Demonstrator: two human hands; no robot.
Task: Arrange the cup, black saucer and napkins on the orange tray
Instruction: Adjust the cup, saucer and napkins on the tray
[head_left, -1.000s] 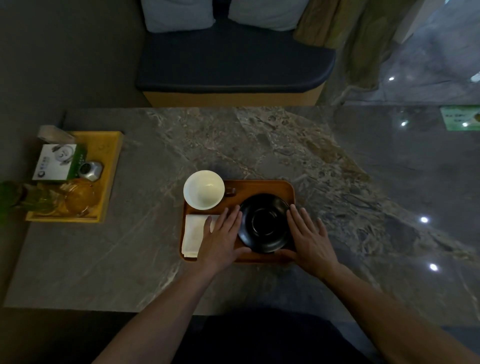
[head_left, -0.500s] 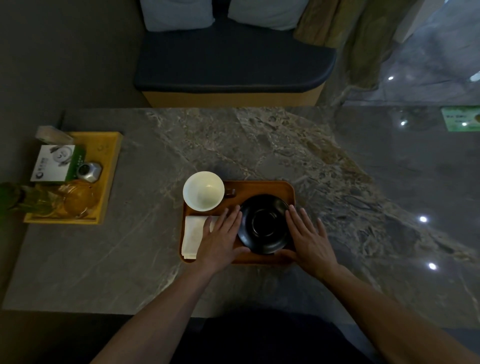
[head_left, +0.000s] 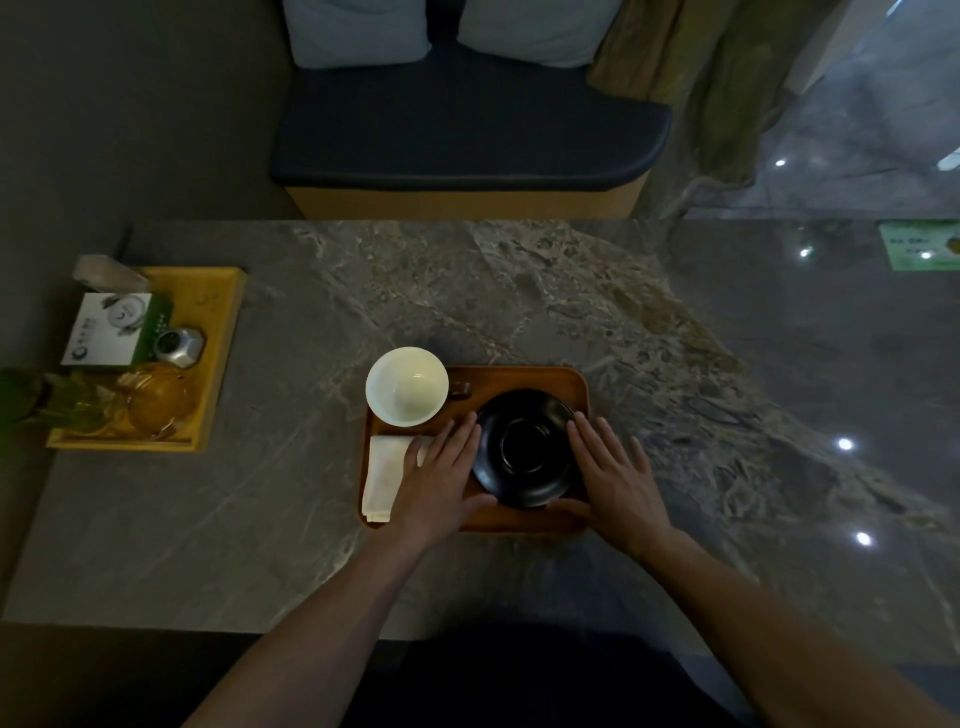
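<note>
The orange tray (head_left: 524, 378) lies on the marble table in front of me. A white cup (head_left: 407, 386) stands at its far left corner, its brown handle pointing right. Folded white napkins (head_left: 385, 475) lie at the near left, partly under my left hand (head_left: 441, 480). The black saucer (head_left: 525, 448) rests on the tray's right half. Both hands lie flat with fingers spread, one on each side of the saucer. My right hand (head_left: 615, 478) covers the tray's near right corner. Both thumbs touch the saucer's near rim.
A yellow wooden tray (head_left: 218, 364) at the table's left holds a white-green box, a metal tin, a glass teapot and a plant. A dark cushioned bench (head_left: 467, 130) stands beyond the table. A green card (head_left: 919, 252) lies at the far right.
</note>
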